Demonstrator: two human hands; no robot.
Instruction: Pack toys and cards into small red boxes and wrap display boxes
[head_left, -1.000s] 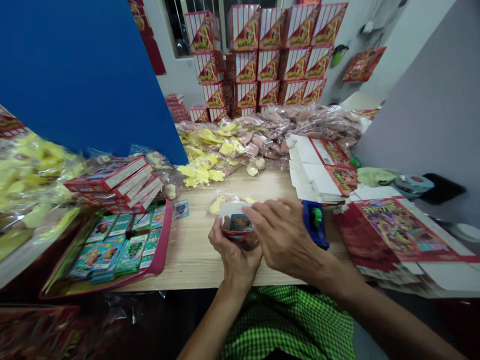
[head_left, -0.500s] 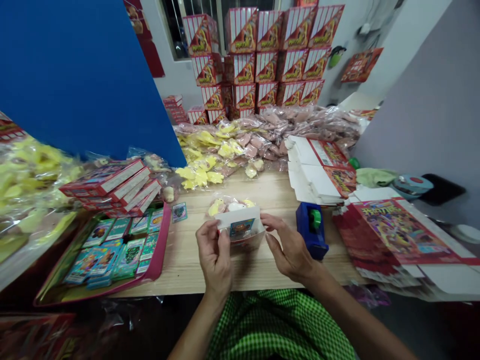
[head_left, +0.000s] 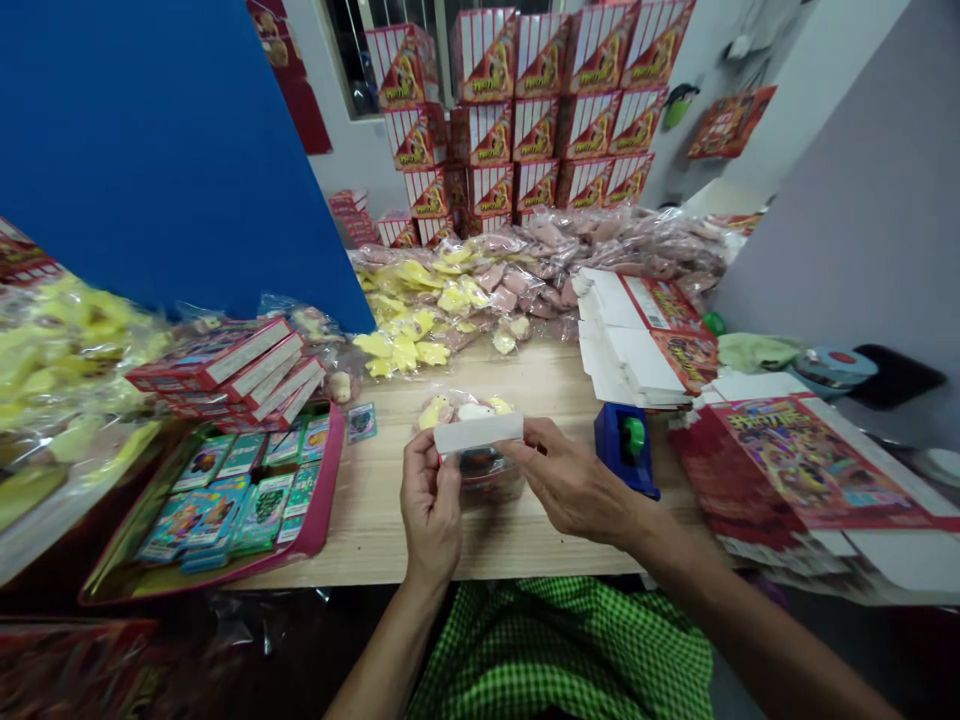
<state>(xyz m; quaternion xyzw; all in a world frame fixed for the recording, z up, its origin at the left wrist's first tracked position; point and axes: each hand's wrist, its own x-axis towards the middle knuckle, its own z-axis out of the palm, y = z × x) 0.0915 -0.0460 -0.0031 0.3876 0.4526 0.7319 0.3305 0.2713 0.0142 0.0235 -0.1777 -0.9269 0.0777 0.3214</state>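
Observation:
My left hand [head_left: 431, 505] and my right hand [head_left: 574, 480] pinch the two ends of a white card strip [head_left: 478, 432] above the wooden table [head_left: 360, 520]. Behind the strip lies a clear plastic bag of yellow and white soft toys [head_left: 461, 408]. Below it, a small clear packet with a printed label [head_left: 487, 475] sits between my hands, partly hidden by the strip. I cannot tell whether the strip is joined to that packet.
A blue tape dispenser [head_left: 626, 450] stands right of my right hand. Flat printed red box blanks [head_left: 802, 470] lie further right. A pink tray of teal cards [head_left: 240, 500] sits left, with red boxes and bagged toys beyond, under a tall stack of boxes.
The white card has tipped so its printed face no longer shows, and only its white side faces me. My right hand has slid left toward the middle, closer to my left hand.

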